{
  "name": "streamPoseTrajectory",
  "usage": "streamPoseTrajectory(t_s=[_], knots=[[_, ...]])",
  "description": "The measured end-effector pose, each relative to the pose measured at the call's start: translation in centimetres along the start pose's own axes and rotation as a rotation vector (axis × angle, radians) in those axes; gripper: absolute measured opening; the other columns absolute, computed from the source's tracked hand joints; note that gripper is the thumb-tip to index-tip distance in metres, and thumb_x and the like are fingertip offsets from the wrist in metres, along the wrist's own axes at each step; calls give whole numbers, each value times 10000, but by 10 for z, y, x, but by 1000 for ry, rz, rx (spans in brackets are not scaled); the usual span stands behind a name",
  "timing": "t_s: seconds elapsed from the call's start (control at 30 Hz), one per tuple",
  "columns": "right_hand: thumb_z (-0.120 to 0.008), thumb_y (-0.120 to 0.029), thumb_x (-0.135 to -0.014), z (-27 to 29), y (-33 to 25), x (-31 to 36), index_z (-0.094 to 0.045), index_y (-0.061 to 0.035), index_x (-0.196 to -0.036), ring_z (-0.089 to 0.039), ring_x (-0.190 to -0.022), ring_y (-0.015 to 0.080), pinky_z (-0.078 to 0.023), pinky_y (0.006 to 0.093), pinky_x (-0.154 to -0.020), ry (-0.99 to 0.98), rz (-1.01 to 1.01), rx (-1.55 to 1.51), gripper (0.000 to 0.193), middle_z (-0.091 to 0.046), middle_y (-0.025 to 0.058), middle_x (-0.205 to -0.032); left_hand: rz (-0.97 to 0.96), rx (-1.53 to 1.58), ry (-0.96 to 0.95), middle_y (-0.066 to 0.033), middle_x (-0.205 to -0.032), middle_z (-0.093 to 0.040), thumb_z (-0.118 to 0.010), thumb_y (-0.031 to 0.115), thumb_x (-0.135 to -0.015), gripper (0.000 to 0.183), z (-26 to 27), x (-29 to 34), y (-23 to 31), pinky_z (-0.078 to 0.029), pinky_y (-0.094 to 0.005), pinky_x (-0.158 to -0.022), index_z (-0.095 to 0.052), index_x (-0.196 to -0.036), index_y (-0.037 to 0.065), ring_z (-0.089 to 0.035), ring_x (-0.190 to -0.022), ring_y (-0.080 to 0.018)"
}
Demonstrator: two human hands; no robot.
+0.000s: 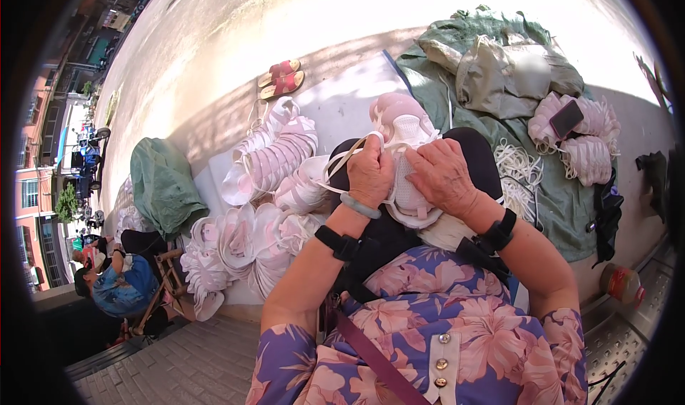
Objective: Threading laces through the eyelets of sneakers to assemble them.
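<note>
Pinching the white lace (330,168) in the left hand's (369,173) grip, beside the pale pink shoe (404,196) set lengthwise up the frame's centre, and touching its right side, equally near, with the right hand (444,176), closure there impossible to tell.

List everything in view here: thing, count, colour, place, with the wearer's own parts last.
Shoe: one, pink-white, on lap
Lace: at least one, white, left hand
Stacked shoe pieces: many, pink-white, left
Sandals: two, red, ahead
Sheet: one, pale, beneath stacks
Sack: one, green, left
Tarp: one, green, right
Shoe bundles: about three, pink-white, on tarp
Phone-like slab: one, dark, on bundles
Loose laces: many, white, beside right knee
Bottle: one, clear with red, far right
Seated person: one, blue top, far left
Buildings: several, reddish, left edge
Wristbands: two, black, both wrists
Left hand, right hand: bare, at shoe
</note>
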State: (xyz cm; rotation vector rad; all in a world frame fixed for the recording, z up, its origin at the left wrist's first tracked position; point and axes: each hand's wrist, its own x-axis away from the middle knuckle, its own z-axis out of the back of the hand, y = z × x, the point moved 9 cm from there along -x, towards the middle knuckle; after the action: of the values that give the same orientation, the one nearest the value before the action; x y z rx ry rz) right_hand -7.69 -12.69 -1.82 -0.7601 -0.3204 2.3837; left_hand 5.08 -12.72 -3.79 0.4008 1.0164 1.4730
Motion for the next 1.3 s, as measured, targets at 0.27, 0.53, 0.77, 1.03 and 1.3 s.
streamPoseTrajectory(t_s=[0.27, 0.53, 0.77, 1.03, 1.3], knots=[[-692, -164, -660, -1, 5, 2, -568, -62, -1054, -514, -861, 231, -369, 389, -804, 37, -35, -17, 425, -522, 46, -859, -8, -42, -61, -140, -630, -488, -534, 3, -743, 80, -12, -3, -2, -409, -364, -533, -535, -823, 3, -494, -552, -292], [-702, -154, -647, -1, 4, 1, -569, -78, -1050, -506, -851, 230, -373, 376, -800, 31, -56, -22, 431, -520, 42, -861, 63, -182, -230, -99, -545, -505, -596, 85, -736, 152, -29, -15, -24, -425, -363, -508, -524, -843, 4, -535, -505, -227], [-696, -143, -659, 1, 7, 2, -581, -103, -1058, -515, -866, 221, -363, 375, -821, 30, -68, -36, 417, -538, 34, -875, 267, -65, -86, -73, -584, -555, -657, 126, -725, 239, -7, 0, -22, -461, -318, -539, -540, -896, 7, -565, -528, -198], [-624, -88, -701, 8, -2, -2, -635, -127, -857, -527, -783, 185, -337, 381, -825, 64, -50, 6, 161, -537, -12, -760, -149, -353, -239, -161, -870, -607, -631, 161, -716, 424, -9, 24, 24, -496, -384, -693, -526, -1093, -4, -609, -778, -326], [-619, -184, -733, -26, 3, -11, -589, -126, -698, -575, -728, 206, -342, 381, -749, -43, -210, 71, 74, -570, 27, -696, 35, -324, -325, -191, -854, -605, -529, 122, -773, 340, -18, 23, 3, -489, -420, -682, -534, -1085, -12, -601, -770, -357]])
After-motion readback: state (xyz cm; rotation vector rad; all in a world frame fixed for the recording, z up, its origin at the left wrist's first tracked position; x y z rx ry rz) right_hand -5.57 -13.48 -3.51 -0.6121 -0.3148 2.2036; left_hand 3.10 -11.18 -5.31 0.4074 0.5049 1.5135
